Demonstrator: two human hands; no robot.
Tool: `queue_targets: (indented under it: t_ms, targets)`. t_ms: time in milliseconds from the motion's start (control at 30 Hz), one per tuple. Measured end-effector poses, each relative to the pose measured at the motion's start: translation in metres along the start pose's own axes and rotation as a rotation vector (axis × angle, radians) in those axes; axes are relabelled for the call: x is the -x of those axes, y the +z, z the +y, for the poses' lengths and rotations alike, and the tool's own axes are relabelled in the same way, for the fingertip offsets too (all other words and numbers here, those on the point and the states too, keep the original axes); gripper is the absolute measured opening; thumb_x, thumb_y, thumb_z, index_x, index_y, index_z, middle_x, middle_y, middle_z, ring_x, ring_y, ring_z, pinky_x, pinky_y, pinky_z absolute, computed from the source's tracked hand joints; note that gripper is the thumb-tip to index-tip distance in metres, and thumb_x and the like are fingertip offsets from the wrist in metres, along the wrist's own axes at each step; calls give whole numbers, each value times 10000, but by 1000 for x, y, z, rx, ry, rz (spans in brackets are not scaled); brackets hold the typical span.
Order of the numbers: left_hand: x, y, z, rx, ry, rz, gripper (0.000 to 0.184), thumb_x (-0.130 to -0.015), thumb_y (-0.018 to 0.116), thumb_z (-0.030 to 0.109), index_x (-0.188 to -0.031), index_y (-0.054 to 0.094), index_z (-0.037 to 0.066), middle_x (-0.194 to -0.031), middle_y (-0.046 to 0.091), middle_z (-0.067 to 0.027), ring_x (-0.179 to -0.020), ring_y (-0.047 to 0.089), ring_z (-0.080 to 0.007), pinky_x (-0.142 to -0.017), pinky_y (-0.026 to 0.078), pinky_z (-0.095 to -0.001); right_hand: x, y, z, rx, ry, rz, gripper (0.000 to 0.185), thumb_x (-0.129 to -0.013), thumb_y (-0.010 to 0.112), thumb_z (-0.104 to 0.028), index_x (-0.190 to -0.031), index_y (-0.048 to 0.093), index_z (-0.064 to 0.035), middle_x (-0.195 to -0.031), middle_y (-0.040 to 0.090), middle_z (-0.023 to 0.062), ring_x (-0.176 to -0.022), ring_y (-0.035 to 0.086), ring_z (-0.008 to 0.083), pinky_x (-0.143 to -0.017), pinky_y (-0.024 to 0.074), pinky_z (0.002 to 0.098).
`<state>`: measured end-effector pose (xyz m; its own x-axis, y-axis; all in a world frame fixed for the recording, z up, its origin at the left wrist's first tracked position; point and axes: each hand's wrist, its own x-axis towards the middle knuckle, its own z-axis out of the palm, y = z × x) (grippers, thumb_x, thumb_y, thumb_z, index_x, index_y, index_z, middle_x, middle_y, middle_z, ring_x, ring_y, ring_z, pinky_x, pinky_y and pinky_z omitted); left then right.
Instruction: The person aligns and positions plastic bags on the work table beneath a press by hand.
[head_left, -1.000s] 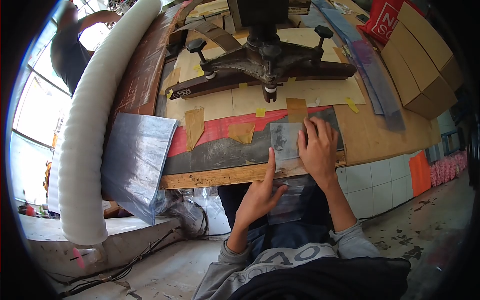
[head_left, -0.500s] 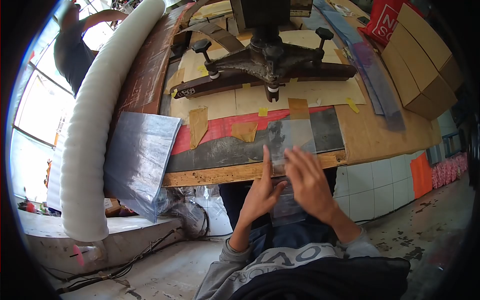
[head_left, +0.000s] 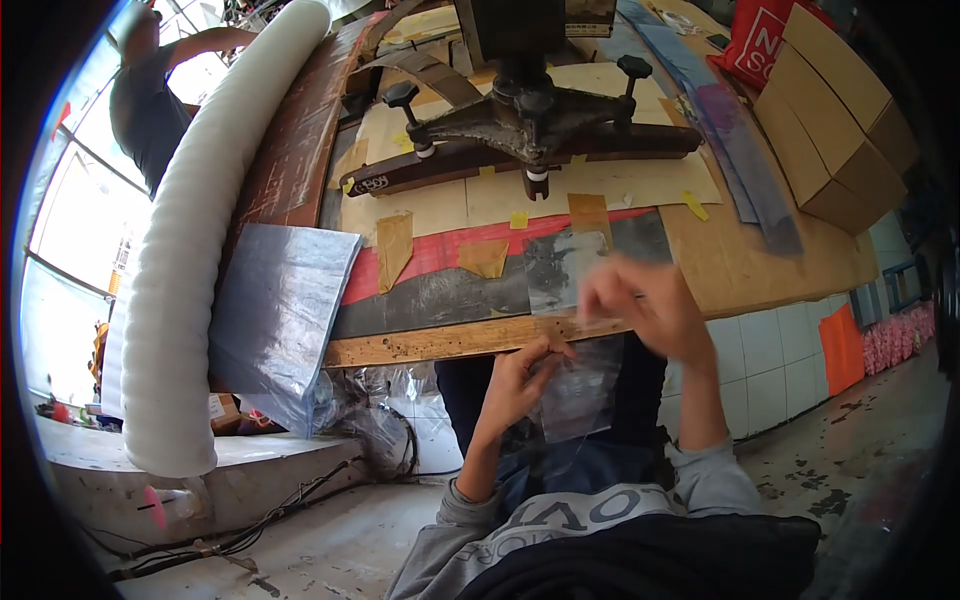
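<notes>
A clear plastic sheet hangs over the wooden front edge of the table, and its upper part lies on the dark surface under a strip of brown tape. My left hand is at the table edge, its bent fingers and thumb closed on the left side of the sheet. Just above the edge, to the right of the sheet, is my right hand. Its fingers look curled but are smeared by motion, so what they hold, if anything, does not show.
A dark machine head with a long bar stands over the taped table. On the left are a stack of clear plastic sheets and a white foam roll. Cardboard boxes stand at right. Another person is at far left.
My right hand has risen and swung right, away from my left hand. My left index finger, raised before, is now bent down at the sheet.
</notes>
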<state>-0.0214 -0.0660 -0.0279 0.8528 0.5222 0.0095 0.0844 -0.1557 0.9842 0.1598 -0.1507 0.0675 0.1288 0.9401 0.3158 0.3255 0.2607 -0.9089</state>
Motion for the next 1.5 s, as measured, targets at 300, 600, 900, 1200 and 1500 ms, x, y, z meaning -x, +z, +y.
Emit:
queue_targets:
  t_ms: [300, 600, 900, 1200, 1500]
  targets:
    - [-1, -1, 4, -33, 59, 24, 156, -840, 531, -8, -942, 646, 17, -881, 670, -48, -803, 598, -116, -768, 450, -244, -21, 16, 77, 1072, -4, 228, 371, -818, 633, -191, -1131, 545, -10, -1150, 508, 99, -1073, 491, 256, -857, 385, 411]
    - [-2, -2, 7, -54, 31, 24, 165, -834, 534, -11, -947, 649, 25, -832, 670, -38, -721, 580, -97, -701, 446, -235, -23, 17, 80, 1072, -70, 285, 321, -806, 636, -153, -1087, 558, -18, -1085, 534, 81, -1033, 508, 245, -852, 384, 402]
    - [-2, 0, 5, -44, 80, 45, 154, -839, 542, 6, -950, 648, 20, -801, 660, -36, -611, 538, -73, -587, 438, -226, -32, 10, 79, 953, 60, 265, 253, -797, 665, -165, -994, 559, -47, -1025, 538, 73, -1021, 485, 255, -860, 369, 413]
    - [-1, 0, 4, -20, 20, 45, 161, -856, 526, 5, -956, 650, 25, -817, 656, -22, -612, 528, -47, -490, 435, -217, -46, 15, 80, 1190, 201, 303, 145, -833, 624, -188, -899, 562, -75, -953, 546, 66, -999, 466, 268, -888, 354, 444]
    - [-1, -2, -5, 1, 17, 11, 176, -871, 536, 7, -1038, 587, 26, -915, 641, -46, -753, 585, -95, -716, 479, -231, 6, 38, 38, 1114, -208, 27, 91, -855, 549, -118, -900, 575, -43, -1138, 578, 133, -1086, 553, 291, -945, 419, 447]
